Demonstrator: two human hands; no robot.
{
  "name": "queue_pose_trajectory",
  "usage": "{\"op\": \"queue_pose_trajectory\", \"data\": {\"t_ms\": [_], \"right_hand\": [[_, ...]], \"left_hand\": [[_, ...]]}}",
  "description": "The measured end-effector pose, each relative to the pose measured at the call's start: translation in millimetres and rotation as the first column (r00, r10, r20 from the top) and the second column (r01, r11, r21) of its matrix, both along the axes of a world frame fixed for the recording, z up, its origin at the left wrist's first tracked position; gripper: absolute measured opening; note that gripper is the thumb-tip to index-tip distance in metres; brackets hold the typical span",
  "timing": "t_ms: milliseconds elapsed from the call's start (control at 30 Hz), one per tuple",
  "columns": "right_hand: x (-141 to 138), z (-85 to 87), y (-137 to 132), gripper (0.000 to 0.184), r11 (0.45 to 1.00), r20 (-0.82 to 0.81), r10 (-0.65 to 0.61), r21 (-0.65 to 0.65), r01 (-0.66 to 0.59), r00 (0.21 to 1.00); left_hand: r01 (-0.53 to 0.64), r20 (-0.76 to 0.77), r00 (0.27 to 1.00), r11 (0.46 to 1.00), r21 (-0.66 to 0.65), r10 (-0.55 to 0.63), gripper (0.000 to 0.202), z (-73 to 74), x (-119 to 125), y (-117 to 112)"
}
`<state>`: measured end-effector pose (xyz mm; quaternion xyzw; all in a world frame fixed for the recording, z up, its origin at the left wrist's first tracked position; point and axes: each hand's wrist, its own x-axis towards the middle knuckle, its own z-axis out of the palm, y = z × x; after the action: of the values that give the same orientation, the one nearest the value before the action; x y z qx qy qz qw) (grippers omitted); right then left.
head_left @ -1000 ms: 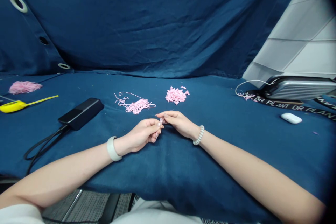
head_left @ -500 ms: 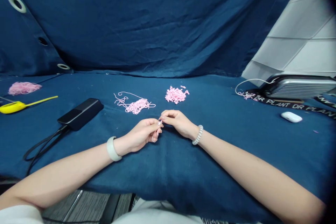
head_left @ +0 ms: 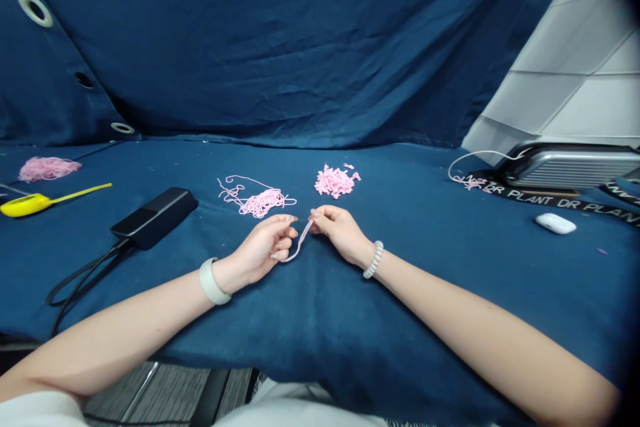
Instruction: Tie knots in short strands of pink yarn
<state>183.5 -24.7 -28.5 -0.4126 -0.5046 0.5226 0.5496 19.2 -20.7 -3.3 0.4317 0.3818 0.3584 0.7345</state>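
Observation:
My left hand and my right hand are close together above the blue cloth. A short length of pink yarn runs between them. My right fingertips pinch its upper end, and its lower end passes under my left fingers. Just beyond my hands lies a loose tangle of pink yarn, near my left fingertips. A heap of short pink yarn pieces sits just past my right hand. Neither one touches my hands.
A black power bank with a black cable lies left of my hands. Farther left are a pink yarn bundle and a yellow tool. On the right are a white earbud case, a silver ribbed case and a black lanyard.
My hands have moved slightly apart, and my left hand has shifted left. The pink yarn length, earlier mostly hidden between my fingers, now shows stretched between them.

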Motion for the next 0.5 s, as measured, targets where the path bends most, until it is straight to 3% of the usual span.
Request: {"op": "queue_pose_trajectory", "data": {"t_ms": [200,500], "right_hand": [[-3.1,5.7,-3.8,0.031,0.999,0.142,0.012,0.039,-0.018,0.99],[-1.2,1.3,-2.2,0.03,0.999,0.152,-0.028,0.031,0.024,0.988]], "left_hand": [[0.168,-0.275,0.953,0.977,0.13,-0.128,0.026,4.5,5.7,-11.8],[0.215,-0.363,0.921,0.959,0.182,-0.138,0.026,0.3,6.6,-10.9]]}}
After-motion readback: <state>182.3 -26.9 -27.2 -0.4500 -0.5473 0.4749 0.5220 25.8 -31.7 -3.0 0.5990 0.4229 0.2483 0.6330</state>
